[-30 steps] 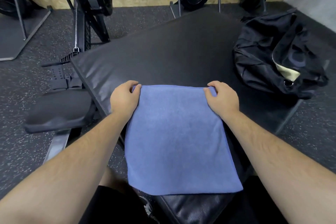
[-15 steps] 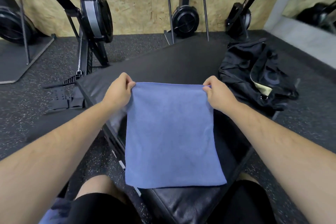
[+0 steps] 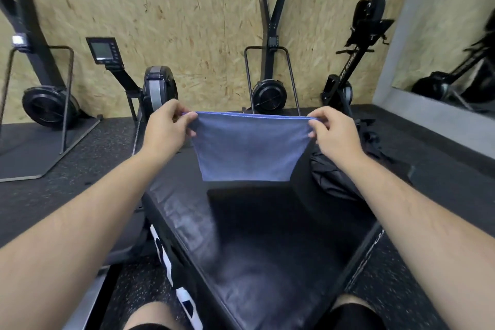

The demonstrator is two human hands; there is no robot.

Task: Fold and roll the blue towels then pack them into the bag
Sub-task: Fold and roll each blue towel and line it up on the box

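A blue towel (image 3: 247,149) hangs in the air above the black padded box (image 3: 267,236), stretched flat between my hands. My left hand (image 3: 167,126) pinches its top left corner. My right hand (image 3: 330,132) pinches its top right corner. The towel's lower edge hangs free above the pad. The black bag (image 3: 333,174) lies on the right side of the box, mostly hidden behind my right forearm and hand.
Several rowing machines (image 3: 158,88) stand along the chipboard wall behind the box. A mirror (image 3: 455,48) is mounted at the right. Speckled rubber floor (image 3: 53,190) surrounds the box. My knees show at the bottom edge.
Both hands have lifted the towel off the pad and raised it forward, so it hangs clear. My view has tilted up toward the wall.
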